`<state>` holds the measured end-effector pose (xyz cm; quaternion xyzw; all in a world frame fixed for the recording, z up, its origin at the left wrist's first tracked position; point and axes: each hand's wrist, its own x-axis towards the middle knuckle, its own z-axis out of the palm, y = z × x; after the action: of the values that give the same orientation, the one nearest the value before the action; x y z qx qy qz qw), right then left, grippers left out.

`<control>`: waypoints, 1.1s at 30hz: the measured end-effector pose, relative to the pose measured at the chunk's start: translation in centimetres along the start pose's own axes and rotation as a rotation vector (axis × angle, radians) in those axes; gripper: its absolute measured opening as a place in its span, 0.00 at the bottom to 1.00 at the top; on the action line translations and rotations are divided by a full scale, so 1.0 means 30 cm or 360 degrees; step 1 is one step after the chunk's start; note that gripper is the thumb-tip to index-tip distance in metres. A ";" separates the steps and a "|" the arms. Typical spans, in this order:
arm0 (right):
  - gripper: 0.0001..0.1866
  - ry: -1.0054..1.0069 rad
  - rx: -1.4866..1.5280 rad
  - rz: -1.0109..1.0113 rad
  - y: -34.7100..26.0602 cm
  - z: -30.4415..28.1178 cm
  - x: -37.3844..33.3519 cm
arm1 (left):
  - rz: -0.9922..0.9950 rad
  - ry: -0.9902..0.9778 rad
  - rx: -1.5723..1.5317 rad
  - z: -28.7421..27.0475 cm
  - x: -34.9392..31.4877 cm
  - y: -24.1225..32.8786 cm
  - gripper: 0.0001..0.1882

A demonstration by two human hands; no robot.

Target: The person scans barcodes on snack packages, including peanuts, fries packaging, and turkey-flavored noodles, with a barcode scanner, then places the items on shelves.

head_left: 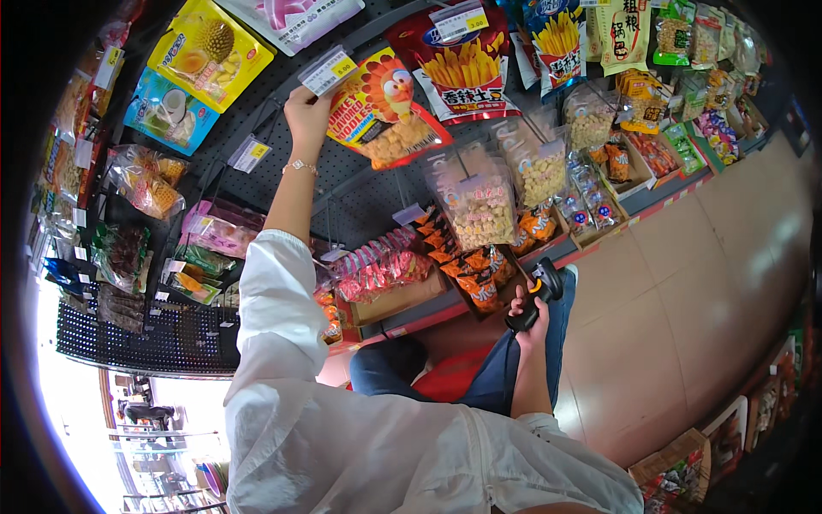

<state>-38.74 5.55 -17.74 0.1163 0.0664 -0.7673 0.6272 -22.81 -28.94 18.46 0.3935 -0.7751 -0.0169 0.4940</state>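
Note:
My left hand [308, 116] reaches up to the hanging rack, its fingers bent in behind a white price tag [327, 74]. They meet the upper left corner of a red and yellow snack bag [390, 111] with a cartoon turkey on it; whether they pinch the bag or the tag holder is hidden. Low over my knee, my right hand [533, 319] is wrapped round the handle of a black handheld barcode scanner [541, 293]. The scanner's head points up and away from me.
Potato snack bags [462, 68] hang to the right, durian [214, 51] and coconut bags [171, 111] to the left. Clear popcorn-like packs [475, 206] hang below. Along the shelf bottom stand boxes of orange packets [481, 283]. A red seat [454, 377] shows between my legs; tiled floor [668, 291] lies rightward.

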 end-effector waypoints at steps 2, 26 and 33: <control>0.23 0.0003 -0.0002 0.0011 0.006 0.003 0.004 | 0.0022 -0.0022 0.0056 -0.007 -0.002 0.005 0.10; 0.22 0.0060 -0.0047 0.0013 0.013 0.014 0.014 | -0.0195 0.0139 -0.0414 -0.011 -0.014 0.071 0.11; 0.21 0.0064 -0.0060 -0.0003 0.018 0.014 0.013 | -0.0259 0.0034 -0.0446 -0.004 0.011 0.073 0.10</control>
<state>-38.33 4.96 -17.42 0.1198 0.0936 -0.7640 0.6270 -24.09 -27.59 19.70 0.3823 -0.7254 -0.1606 0.5494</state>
